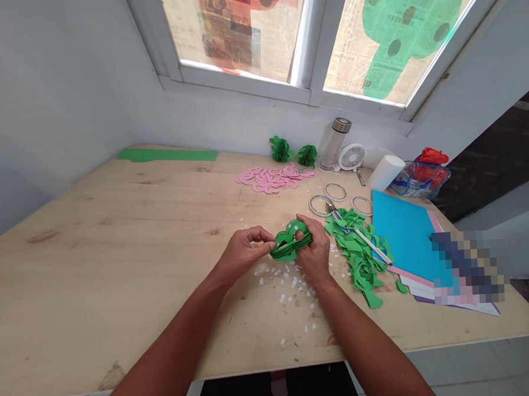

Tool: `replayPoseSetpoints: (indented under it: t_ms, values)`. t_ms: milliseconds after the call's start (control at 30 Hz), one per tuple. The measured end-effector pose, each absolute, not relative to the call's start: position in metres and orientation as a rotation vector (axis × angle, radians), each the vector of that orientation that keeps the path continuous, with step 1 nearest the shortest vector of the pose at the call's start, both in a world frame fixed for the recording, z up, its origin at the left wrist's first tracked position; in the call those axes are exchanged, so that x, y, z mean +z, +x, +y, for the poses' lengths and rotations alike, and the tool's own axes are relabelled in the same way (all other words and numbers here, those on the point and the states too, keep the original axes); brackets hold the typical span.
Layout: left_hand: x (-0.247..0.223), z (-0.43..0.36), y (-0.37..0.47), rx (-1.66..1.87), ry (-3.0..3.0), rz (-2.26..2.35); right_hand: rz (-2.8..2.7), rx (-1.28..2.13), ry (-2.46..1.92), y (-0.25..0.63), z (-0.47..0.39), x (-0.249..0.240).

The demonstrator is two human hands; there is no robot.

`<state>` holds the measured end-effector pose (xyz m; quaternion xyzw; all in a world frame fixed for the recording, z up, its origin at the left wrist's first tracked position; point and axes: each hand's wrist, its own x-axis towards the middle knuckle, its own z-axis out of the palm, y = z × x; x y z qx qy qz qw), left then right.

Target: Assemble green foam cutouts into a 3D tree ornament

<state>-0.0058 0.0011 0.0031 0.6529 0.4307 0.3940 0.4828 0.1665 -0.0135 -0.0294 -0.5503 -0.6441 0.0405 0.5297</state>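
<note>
The right hand (314,248) clamps green layered paper (291,242), the left (249,250) pinching its edge (scissors (334,211) nearby, atop green scraps (360,258)).

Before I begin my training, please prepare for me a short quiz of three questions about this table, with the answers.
1. Which thing lies across the green scraps?
a) the clear bottle
b) a slim white tool
c) the fan

2. True or false: the left hand and the right hand both touch the layered green paper.

3. Fill in: the cut-outs heaped near the two green paper ornaments are ____.

Key: 1 b; 2 true; 3 pink.
</note>
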Motion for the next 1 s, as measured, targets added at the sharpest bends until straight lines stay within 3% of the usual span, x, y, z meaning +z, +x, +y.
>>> replayPoseSetpoints:
  t_ms: [533, 1000]
  values:
    - [-0.002, 0.000, -0.002, 0.861, 1.272, 0.817, -1.489, 0.171, -1.314, 0.168, -0.012, -0.031]
    - [-0.006, -0.001, 0.002, 0.905, 1.131, 0.883, -1.480, 0.210, -1.322, 0.169, -0.011, -0.032]
